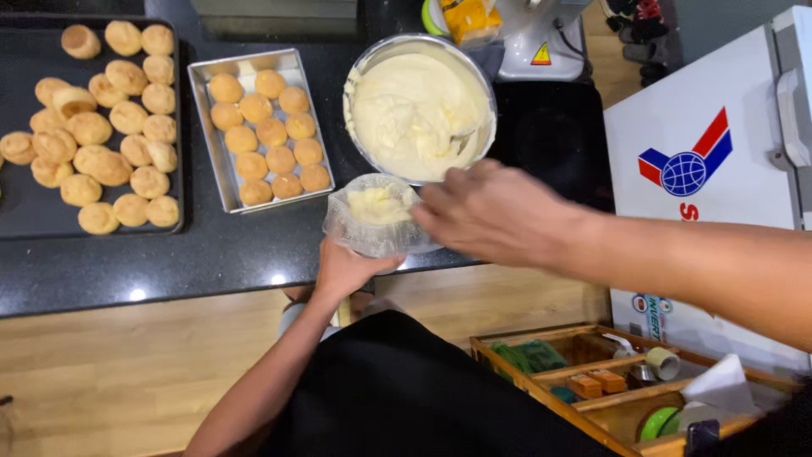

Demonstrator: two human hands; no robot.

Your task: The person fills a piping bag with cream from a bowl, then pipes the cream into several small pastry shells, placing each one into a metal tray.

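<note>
around: small tray (201, 127) of buns (269, 133) | steel bowl (362, 68) of cream | left hand (342, 269) clamped under cream-filled piping bag (376, 222) | right hand (491, 211) at bag rim, grip unclear

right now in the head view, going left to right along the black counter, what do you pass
dark tray of loose buns → metal pan of buns in rows → left hand holding the clear bag of cream → right hand → white chest appliance

Black counter (211, 254): two bun trays (254, 68), cream bowl (420, 106).
</note>
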